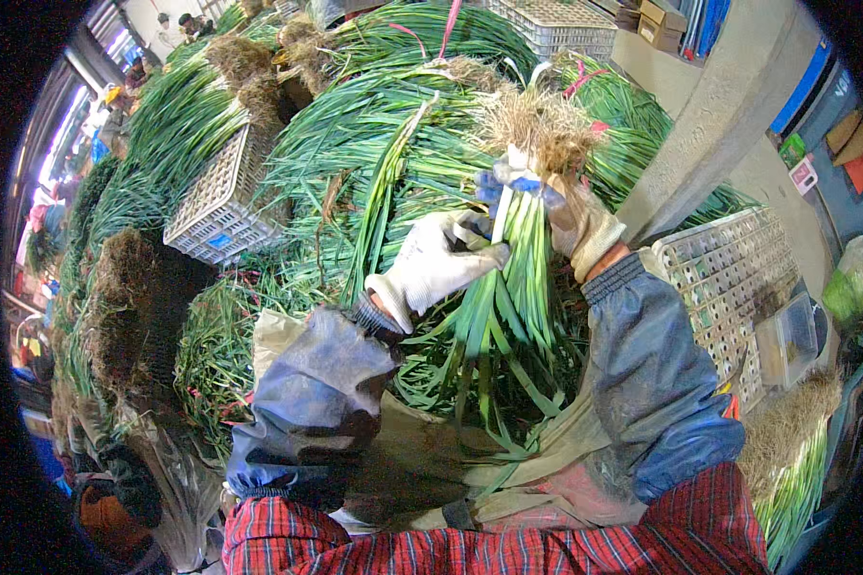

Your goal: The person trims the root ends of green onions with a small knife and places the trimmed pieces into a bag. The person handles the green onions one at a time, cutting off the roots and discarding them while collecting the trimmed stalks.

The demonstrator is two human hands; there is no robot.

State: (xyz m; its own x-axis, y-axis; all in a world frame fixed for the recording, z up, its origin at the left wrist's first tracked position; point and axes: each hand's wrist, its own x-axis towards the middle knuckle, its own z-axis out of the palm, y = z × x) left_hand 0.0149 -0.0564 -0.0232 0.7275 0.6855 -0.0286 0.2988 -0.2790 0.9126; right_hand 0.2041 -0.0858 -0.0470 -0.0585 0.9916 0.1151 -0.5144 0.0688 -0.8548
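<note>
A bunch of long green stalks (528, 237), leeks or green garlic, hangs with its leaves downward and its tan fibrous roots (536, 129) at the top. My right hand (579, 215), in a soiled glove with blue-coated fingers, wraps round the pale stems just below the roots. Close against the bunch's left side is my left hand (442, 259) in a white knit glove. Its thumb touches an outer stalk, its fingers are curled, and whether it pinches a leaf is unclear. Behind both hands spreads a large heap of the same greens (345, 158).
A white plastic crate (223, 208) loaded with rooted bundles stands at left, another crate (733, 280) at right. A clear plastic box (787, 341) is beside the right crate. A slanting concrete pillar (719, 108) rises at right. Several people (115, 115) are in the far left background.
</note>
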